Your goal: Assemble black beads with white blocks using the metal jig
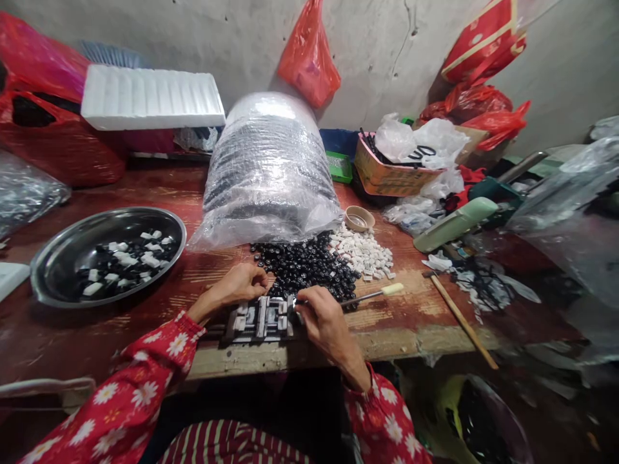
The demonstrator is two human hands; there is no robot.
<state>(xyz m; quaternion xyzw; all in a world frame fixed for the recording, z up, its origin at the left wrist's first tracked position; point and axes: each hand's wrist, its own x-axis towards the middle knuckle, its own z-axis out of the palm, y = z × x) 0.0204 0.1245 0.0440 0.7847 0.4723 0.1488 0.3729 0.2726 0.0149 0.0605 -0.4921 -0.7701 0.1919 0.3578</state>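
A small metal jig [261,321] with raised blocks and rails sits at the table's front edge. Just above its left end is my left hand [242,283], fingers curled together beside the pile of small black round parts [309,261]; whatever it may hold is hidden. My right hand [326,319] pinches at the jig's right end, near a dark round piece, but its fingertips cover what is between them. Small white plastic pieces [362,251] lie heaped right of the black ones. A thin metal tool with a cream handle [393,289] lies beyond my right hand.
A steel basin [41,277] at left contains black and white pieces. Behind the piles stands a large plastic-wrapped stack [271,161]. A brown bowl [359,218], an orange basket [391,179], a wooden-handled hammer [461,316] and plastic bags [438,145] occupy the right side.
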